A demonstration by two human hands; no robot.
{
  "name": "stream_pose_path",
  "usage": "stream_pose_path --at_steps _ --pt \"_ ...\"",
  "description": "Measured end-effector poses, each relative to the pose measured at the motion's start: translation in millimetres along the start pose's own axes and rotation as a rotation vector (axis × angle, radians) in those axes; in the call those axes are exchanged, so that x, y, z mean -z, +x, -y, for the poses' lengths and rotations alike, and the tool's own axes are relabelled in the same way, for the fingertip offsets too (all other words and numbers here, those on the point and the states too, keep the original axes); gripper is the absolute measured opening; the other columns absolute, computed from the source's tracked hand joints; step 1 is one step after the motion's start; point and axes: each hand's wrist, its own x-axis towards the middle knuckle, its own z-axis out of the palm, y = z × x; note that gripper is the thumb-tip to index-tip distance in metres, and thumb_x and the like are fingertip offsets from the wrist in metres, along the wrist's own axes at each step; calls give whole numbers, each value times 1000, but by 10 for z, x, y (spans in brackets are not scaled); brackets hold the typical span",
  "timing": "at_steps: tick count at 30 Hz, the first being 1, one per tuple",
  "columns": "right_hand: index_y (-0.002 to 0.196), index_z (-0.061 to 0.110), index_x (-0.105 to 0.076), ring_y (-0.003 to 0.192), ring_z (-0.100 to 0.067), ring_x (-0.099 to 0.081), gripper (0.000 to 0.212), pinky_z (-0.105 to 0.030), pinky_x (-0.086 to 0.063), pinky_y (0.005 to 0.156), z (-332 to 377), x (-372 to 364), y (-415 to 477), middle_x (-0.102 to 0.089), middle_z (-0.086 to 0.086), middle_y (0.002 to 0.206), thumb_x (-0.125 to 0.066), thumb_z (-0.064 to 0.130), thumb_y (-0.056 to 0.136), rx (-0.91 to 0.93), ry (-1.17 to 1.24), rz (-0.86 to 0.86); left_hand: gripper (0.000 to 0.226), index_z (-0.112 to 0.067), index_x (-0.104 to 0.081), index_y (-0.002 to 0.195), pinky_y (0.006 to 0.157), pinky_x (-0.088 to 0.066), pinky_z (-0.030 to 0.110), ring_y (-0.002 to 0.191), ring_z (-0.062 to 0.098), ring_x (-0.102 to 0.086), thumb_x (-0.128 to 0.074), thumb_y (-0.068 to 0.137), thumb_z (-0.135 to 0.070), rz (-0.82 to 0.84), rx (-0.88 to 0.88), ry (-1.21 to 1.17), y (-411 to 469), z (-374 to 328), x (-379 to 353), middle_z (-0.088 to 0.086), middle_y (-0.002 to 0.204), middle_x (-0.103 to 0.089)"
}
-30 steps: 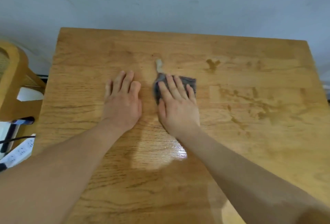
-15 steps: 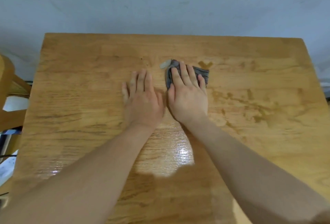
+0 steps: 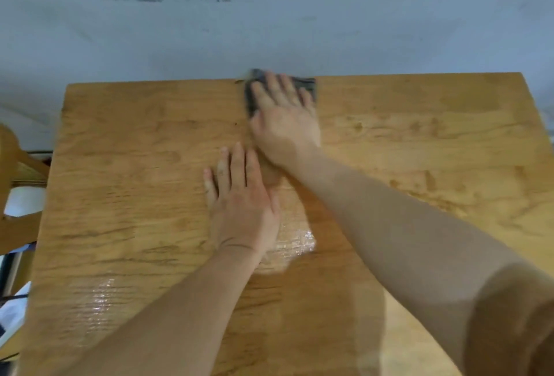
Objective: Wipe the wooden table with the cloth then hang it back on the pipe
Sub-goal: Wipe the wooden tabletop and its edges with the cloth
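Cloth (image 3: pixel 308 85) slid to far edge of table (image 3: pixel 135 165), flat right hand (image 3: pixel 283 123) pressing it, left hand (image 3: pixel 242 204) flat

The table (image 3: pixel 404 141) is varnished wood with a strong grain, glossy where light catches wet-looking sheen. The cloth (image 3: pixel 305 86) is dark grey fabric, matt, perhaps microfibre, though blur hides its weave. Behind, the wall (image 3: pixel 269 30) is matt, scuffed paint.

Wall (image 3: pixel 269 30) rises just behind the table's (image 3: pixel 419 141) far edge, and the cloth (image 3: pixel 308 85) under the right hand (image 3: pixel 284 126) sits right on that edge. Left hand (image 3: pixel 242 207) lies flat mid-table. Bare wood opens wide either side of the 2 hands; chair (image 3: pixel 15 165) flanks the left edge.
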Motion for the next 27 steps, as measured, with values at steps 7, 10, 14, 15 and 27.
stream_pose_path --at_steps 7,10,14,15,27 --pt "152 25 -28 149 -18 -14 54 -42 -10 121 -521 89 38 -20 0 162 -28 37 99 46 -22 -8 69 -8 -23 148 118 -9 47 145 25 -15 -13 86 -37 -25 20 25 34 -8 -11 8 156 -23" --pt "151 21 -28 149 -22 -16 56 -45 -15 119 -851 176 -397 -21 -4 161 -27 35 97 -222 -22 -102 67 -7 -24 148 118 -9 48 145 25 -14 -14 88 -35 -25 17 21 26 -2 -17 8 156 -23" --pt "147 21 -38 148 -22 -20 53 -47 -19 119 -415 5 -1357 -26 -4 159 -35 33 96 -93 -18 -48 66 -6 -26 147 117 -12 49 144 27 -17 -19 88 -35 -38 25 9 2 -3 -22 10 154 -26" --pt "146 22 -40 148 -21 -20 52 -46 -19 119 -387 -6 -1393 -27 -3 159 -37 34 95 -30 -7 -11 66 -6 -27 146 116 -14 50 143 28 -18 -21 88 -35 -43 25 5 7 -6 -19 10 153 -28" --pt "145 19 -42 147 -24 -23 53 -50 -23 117 -845 112 -1419 -30 -6 158 -35 33 95 -156 -45 -120 63 -7 -29 145 117 -11 48 143 27 -19 -25 87 -30 -72 28 7 13 -23 -27 9 153 -29"
